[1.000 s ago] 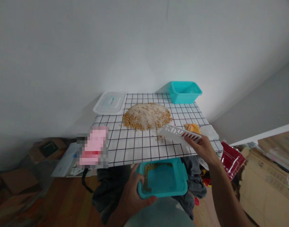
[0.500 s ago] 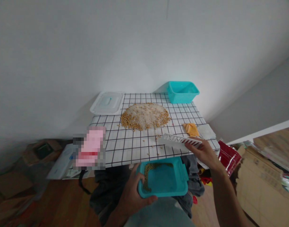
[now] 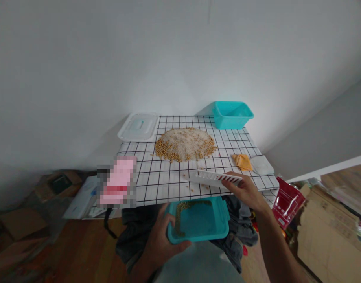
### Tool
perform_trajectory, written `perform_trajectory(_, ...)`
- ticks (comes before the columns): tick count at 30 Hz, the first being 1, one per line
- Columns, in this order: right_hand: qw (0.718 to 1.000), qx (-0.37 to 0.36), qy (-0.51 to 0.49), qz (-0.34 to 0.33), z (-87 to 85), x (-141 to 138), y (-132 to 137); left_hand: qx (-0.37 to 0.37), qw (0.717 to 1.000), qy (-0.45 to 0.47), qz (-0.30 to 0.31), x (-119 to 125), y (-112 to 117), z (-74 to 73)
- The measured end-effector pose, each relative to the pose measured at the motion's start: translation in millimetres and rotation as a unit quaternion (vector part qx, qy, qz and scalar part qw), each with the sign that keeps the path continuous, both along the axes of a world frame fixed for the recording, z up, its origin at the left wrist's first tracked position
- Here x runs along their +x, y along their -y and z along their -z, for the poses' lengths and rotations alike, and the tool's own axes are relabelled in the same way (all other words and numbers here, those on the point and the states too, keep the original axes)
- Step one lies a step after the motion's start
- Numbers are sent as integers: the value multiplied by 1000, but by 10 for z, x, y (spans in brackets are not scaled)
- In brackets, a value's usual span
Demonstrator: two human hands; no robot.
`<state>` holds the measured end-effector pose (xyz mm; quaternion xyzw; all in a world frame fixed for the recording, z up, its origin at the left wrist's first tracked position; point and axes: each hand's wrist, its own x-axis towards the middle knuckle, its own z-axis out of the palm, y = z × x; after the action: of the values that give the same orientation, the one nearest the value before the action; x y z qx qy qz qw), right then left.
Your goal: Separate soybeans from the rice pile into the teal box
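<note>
My left hand [image 3: 165, 237] grips the left side of a teal plastic container [image 3: 204, 234], held just below the table's front edge. Some yellowish beans [image 3: 180, 216] lie along its left and far sides. In my right hand [image 3: 242, 190] is a white slotted plastic piece [image 3: 210, 179], like a small basket or rack, tilted low over the table near the front edge. A few loose beans are scattered beside it. Beyond it, a wide heap of soybeans mixed with white rice-like grains [image 3: 185, 143] covers the middle of the tabletop.
On the grid-patterned table [image 3: 157, 184] stand a second teal container [image 3: 232, 120] at back right and a clear lid [image 3: 139, 126] at back left. A yellow cloth [image 3: 242, 161] and a white cloth [image 3: 261, 165] lie at right. A pink item [image 3: 120, 179], partly blurred, is at front left.
My right hand has moved the white slotted piece left along the table's front. The lower teal container has shifted slightly left. The view has turned a little.
</note>
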<state>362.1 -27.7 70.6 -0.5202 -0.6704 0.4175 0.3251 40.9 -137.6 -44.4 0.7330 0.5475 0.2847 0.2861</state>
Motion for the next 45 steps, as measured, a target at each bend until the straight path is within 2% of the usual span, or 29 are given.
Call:
perform_trajectory(11, 998, 5, -17, -63, -34, -198, 7, -5, 1000, -4, -14, -96, 18, -8)
perform_trajectory(16, 995, 15, -28, -91, -54, -277, 99, -10, 1000, -12, -11, -106, 12, -34)
perform_trajectory(23, 993, -22, -21, -115, -145, -283, 257, 8, 1000, -7, -14, -89, -3, -79)
perform_trajectory(25, 994, -7, -28, -101, -150, -282, 255, 9, 1000, -11, -18, -90, -1, -84)
perform_trajectory(30, 998, 33, -37, 34, -64, -331, 83, -2, 1000, -16, -14, -103, 21, -78)
perform_trajectory(32, 998, 40, -28, 50, -31, -381, -10, 0, 1000, -15, -17, -111, 35, -70)
perform_trajectory(37, 1000, 21, -11, 12, -19, -537, -119, 5, 999, -8, -32, -155, 72, -64)
perform_trajectory(45, 997, 10, -21, -67, -42, -707, -50, 10, 999, -21, -46, -301, 117, -140)
